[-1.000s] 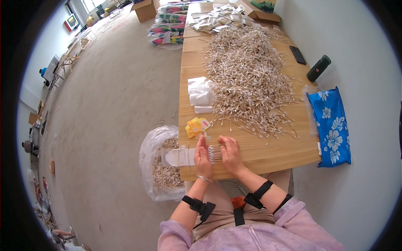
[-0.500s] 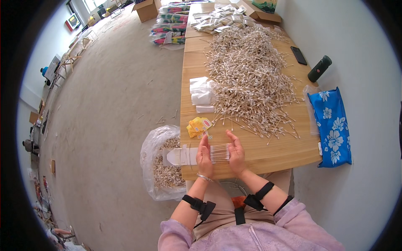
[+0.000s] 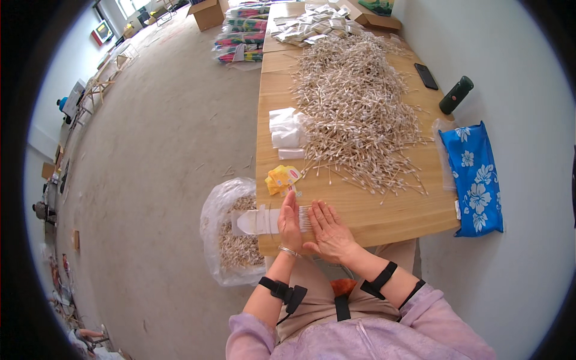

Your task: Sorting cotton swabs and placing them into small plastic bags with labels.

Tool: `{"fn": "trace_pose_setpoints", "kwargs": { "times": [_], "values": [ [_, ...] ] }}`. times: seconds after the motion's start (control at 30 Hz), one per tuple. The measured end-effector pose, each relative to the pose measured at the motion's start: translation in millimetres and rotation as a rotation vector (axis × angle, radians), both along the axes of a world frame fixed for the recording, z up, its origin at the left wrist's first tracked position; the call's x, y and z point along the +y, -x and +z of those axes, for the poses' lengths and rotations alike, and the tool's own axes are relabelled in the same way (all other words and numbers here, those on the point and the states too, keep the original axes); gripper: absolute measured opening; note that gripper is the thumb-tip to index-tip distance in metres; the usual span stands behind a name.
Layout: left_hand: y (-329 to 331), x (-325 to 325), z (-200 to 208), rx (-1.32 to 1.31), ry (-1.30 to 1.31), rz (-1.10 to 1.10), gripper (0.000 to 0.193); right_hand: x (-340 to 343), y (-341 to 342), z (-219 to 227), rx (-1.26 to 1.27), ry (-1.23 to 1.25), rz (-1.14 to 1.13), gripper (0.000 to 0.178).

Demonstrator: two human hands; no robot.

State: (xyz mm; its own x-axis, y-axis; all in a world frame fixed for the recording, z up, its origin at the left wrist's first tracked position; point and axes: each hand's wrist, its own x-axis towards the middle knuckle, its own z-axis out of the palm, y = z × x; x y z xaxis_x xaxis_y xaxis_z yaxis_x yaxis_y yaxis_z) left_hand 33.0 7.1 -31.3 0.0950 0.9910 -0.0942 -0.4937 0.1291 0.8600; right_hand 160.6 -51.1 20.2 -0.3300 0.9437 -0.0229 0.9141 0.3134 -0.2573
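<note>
A row of cotton swabs point(image 3: 305, 218) lies side by side at the table's near left corner, partly hidden beneath my right hand point(image 3: 331, 233). That hand rests flat over them, fingers stretched out. My left hand point(image 3: 289, 225) stands on edge at the row's left, its fingers straight, over a clear plastic pouch point(image 3: 258, 222). The pouch's rounded end reaches past the table edge. Just beyond the left hand are yellow printed cards point(image 3: 282, 178). A large heap of loose cotton swabs point(image 3: 360, 108) covers the middle of the table.
White plastic pouches point(image 3: 285, 127) lie left of the heap, filled packets point(image 3: 315, 25) at the far end. Along the right are a phone point(image 3: 426, 76), a dark bottle point(image 3: 456, 95) and a blue flowered pack point(image 3: 474, 180). A plastic bag of swabs point(image 3: 210, 234) stands below the table's left edge.
My right hand has turned from upright on edge to flat and moved left over the swabs, covering much of the row. My left hand has hardly moved.
</note>
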Motion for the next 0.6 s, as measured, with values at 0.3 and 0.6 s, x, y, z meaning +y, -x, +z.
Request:
{"fn": "trace_pose_setpoints", "kwargs": {
  "times": [0.3, 0.6],
  "values": [
    [0, -2, 14, 0.004, -0.010, 0.002, 0.058, 12, -17, -4, 0.122, -0.120, -0.082, 0.087],
    [0, -1, 9, -0.002, -0.037, 0.010, 0.056, 23, -26, -18, 0.551, -0.175, -0.118, 0.070]
  ]
}}
